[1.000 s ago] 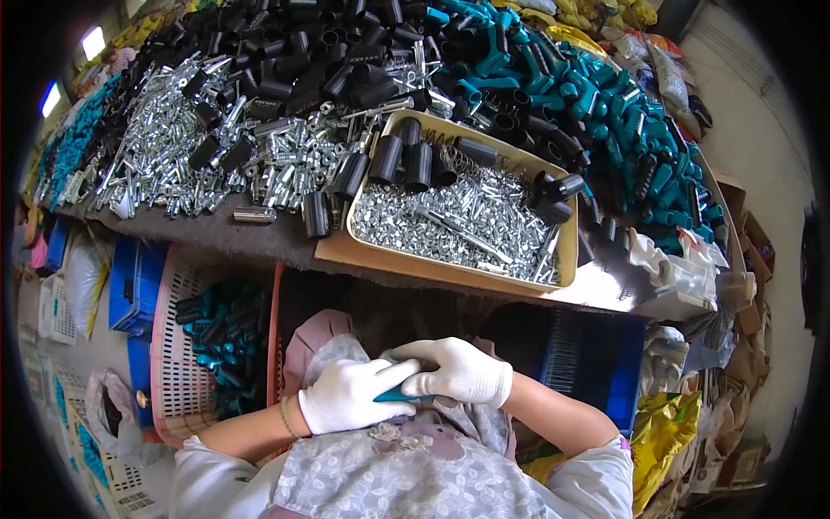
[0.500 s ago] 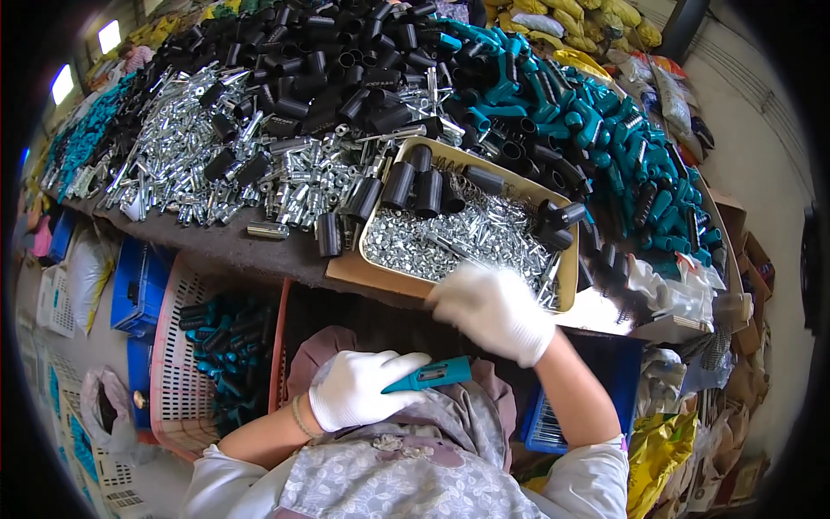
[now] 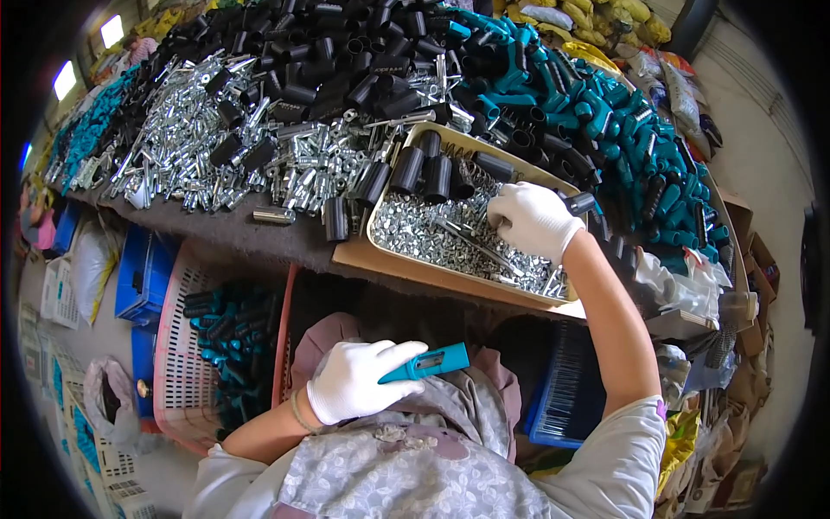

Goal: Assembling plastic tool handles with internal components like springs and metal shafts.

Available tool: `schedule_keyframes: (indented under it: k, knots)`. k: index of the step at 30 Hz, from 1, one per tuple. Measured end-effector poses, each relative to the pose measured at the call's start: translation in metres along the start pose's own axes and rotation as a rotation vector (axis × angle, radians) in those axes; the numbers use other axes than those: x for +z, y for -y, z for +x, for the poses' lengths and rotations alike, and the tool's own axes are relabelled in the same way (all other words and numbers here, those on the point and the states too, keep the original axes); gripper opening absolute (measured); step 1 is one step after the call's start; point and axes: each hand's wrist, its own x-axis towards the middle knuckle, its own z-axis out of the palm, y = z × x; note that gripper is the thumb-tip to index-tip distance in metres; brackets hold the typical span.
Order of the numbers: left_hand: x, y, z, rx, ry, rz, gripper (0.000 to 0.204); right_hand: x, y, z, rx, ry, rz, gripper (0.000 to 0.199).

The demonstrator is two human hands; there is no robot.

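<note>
Lower edge: grey floral apron [image 3: 367, 471] across lap. Just above it, Left hand [image 3: 354, 381], white-gloved, clamped round near end of teal housing [image 3: 447, 360]. Held over lap, lying nearly level, free end toward right and slightly up; long slot in upper side. Contents of slot too small to make out.

To left of lap, on lower level: pink basket [image 3: 184, 368] with perforated wall, part filled with teal-and-black pieces [image 3: 229, 346]. To right of lap: blue tray [image 3: 553, 439] holding thin metal rods in a row.

Farther out: counter [image 3: 216, 232], covered with dark cloth. Near its front edge, cream tray [image 3: 450, 268], set at a slant over brown cardboard [image 3: 385, 258]. Inside: small silvery pieces [image 3: 411, 227], a longer rod among them, black sleeves [image 3: 437, 180] grouped toward far left corner, coil springs beside. Right hand [image 3: 534, 222], also white-gloved, over right half of cream tray, fingers curled together and pointing down at silvery pieces. Grip on any piece: cannot tell, fingertips partly hidden.

Beyond, left to right: heap of metal parts [image 3: 186, 143], heap of black tubes [image 3: 320, 73], heap of teal casings [image 3: 627, 143]. Farthest: yellow sacks [image 3: 635, 30] in stacks.
</note>
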Motion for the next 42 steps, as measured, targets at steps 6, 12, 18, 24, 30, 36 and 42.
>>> schedule_keyframes:
  k: [6, 12, 18, 24, 30, 36, 42]
  knots:
    - [-0.001, 0.0, 0.0, -0.016, 0.022, 0.0, 0.05, -0.004, -0.002, -0.01, 0.006, -0.004, 0.075, 0.014]
    - [0.0, 0.002, 0.001, 0.009, 0.013, -0.003, 0.047, 0.002, 0.005, -0.008, 0.0, -0.144, 0.018, 0.011]
    - [-0.012, 0.007, -0.009, -0.047, 0.094, 0.145, 0.043, -0.008, 0.074, -0.043, 0.018, -0.168, 0.516, 0.008]
    - [-0.014, 0.003, 0.0, -0.04, 0.126, 0.188, 0.041, 0.039, 0.143, -0.059, -0.374, -0.187, 0.531, 0.01]
    - [-0.004, 0.006, -0.007, -0.059, 0.126, 0.155, 0.035, 0.034, 0.175, -0.069, -0.305, -0.02, 0.117, 0.014]
    - [-0.002, 0.006, -0.011, -0.06, 0.177, 0.179, 0.034, 0.029, 0.165, -0.056, -0.143, 0.218, 0.508, 0.017]
    - [-0.015, -0.01, -0.007, 0.044, 0.191, 0.212, 0.037, 0.063, 0.119, -0.046, 0.085, 0.918, 1.233, 0.052]
